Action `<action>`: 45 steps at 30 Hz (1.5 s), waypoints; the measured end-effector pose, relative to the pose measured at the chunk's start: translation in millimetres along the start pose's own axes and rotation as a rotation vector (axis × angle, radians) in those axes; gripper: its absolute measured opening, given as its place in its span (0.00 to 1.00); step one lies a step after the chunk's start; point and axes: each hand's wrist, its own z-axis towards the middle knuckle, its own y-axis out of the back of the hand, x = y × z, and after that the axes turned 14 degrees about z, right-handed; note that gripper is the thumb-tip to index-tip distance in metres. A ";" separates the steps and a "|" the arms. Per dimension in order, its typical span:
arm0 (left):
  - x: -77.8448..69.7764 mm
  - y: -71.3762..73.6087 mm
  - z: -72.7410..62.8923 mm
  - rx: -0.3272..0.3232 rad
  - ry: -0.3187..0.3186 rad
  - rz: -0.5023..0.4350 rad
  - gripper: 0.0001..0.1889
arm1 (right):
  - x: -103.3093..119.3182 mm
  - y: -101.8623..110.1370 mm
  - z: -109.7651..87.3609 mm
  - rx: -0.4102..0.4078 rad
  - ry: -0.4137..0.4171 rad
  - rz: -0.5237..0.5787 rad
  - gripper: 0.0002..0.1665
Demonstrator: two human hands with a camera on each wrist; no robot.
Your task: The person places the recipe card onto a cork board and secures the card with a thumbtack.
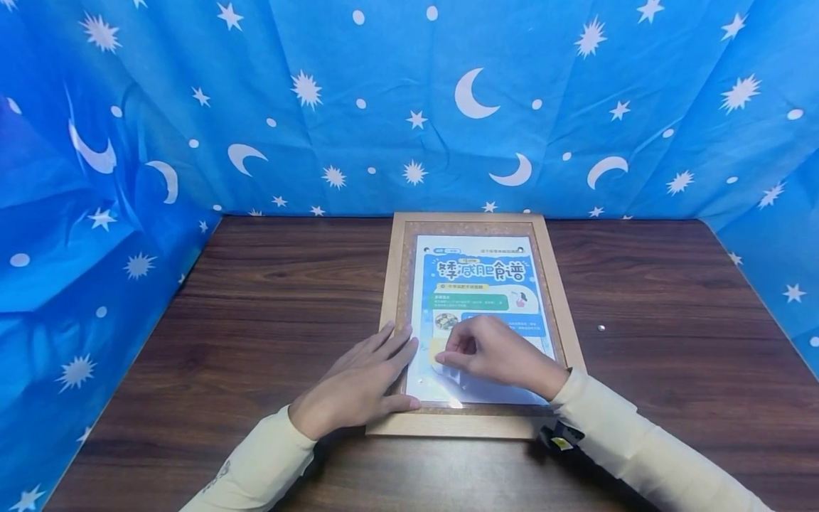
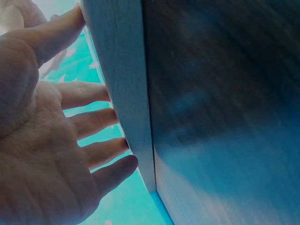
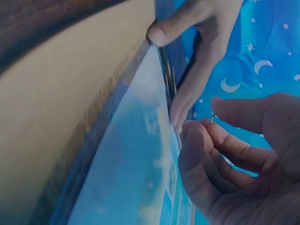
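Observation:
A printed poster point(image 1: 476, 245) with a blue heading lies on a cork board in a light wooden frame point(image 1: 566, 299). Dark pin heads show at its two top corners. My left hand point(image 1: 358, 377) rests along the frame's left side, fingers spread and fairly straight, thumb near the lower left corner. In the left wrist view its fingertips meet the wooden edge point(image 2: 123, 89). Over the poster's lower half is my right hand point(image 1: 493, 352), its fingers curled. In the right wrist view, its thumb and index finger pinch a thin metal pin point(image 3: 213, 117), whose head is hidden.
A small shiny tack point(image 1: 601, 328) lies on the dark wooden table point(image 1: 659, 370) right of the frame. Behind the table hangs a blue cloth point(image 1: 384, 142) with white moons and stars, which also covers both sides. The board's far end stands close to the cloth.

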 end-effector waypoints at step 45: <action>-0.1 2.5 -0.1 -0.008 -0.020 -0.005 0.44 | -4.7 -33.2 26.6 0.151 -0.251 0.392 0.10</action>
